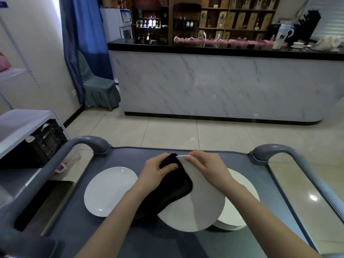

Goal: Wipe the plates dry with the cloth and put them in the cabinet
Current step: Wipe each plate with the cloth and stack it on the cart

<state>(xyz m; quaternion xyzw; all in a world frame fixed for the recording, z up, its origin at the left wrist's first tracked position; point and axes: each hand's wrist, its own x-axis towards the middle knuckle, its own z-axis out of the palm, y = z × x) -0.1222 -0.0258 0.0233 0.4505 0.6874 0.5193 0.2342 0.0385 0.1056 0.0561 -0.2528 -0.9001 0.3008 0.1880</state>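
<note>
I hold a white plate (197,207) tilted above the grey cart top (78,218). My right hand (206,165) grips the plate's far rim. My left hand (157,169) holds a black cloth (173,189) pressed against the plate's left side, and the cloth hangs down over the plate's edge. A single white plate (109,190) lies flat on the cart at the left. A stack of white plates (240,203) sits at the right, partly hidden behind the held plate.
The cart has grey curved handles at the far left (93,142) and far right (270,151). A black crate (48,142) sits under a white shelf on the left. A marble-fronted counter (223,84) stands across the tiled floor.
</note>
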